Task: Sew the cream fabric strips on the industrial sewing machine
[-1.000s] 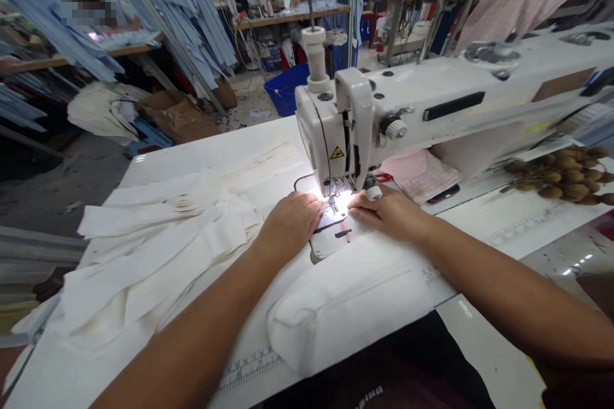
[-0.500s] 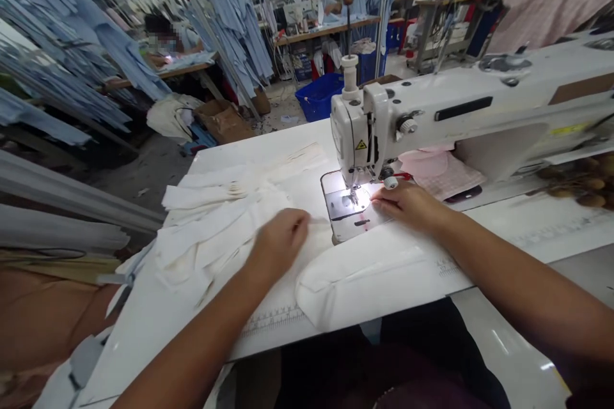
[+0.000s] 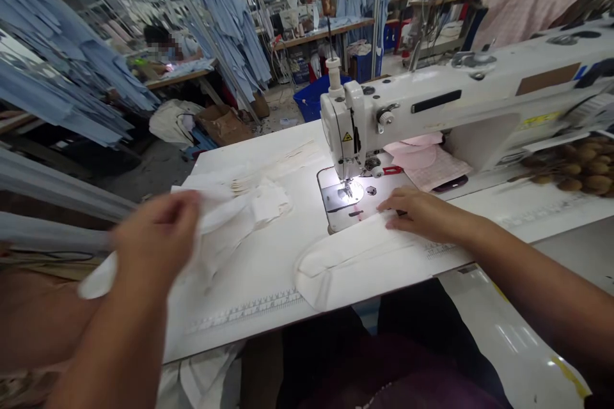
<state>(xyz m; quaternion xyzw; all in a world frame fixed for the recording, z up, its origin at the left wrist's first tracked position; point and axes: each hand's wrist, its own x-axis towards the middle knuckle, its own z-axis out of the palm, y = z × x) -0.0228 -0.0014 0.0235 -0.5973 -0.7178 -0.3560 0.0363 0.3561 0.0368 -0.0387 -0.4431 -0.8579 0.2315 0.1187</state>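
My left hand is raised over the left side of the table, fingers pinched and smeared by motion. White fabric shows on both sides of it, and it seems to grip a piece. Beside the needle plate of the white sewing machine, my right hand rests with thumb and forefinger apart. Its fingertips touch the end of a folded white fabric piece lying along the front edge. More white pieces lie in a loose pile left of the needle.
Pink fabric lies under the machine arm. A printed ruler runs along the table's front edge. Behind the table are a blue basket, a cardboard box and hanging blue garments. Other people work at machines farther back.
My left hand has swept left and up from near the needle plate, dragging white pieces with it. My right hand has drawn back from the needle toward the front fabric. The view has shifted slightly.
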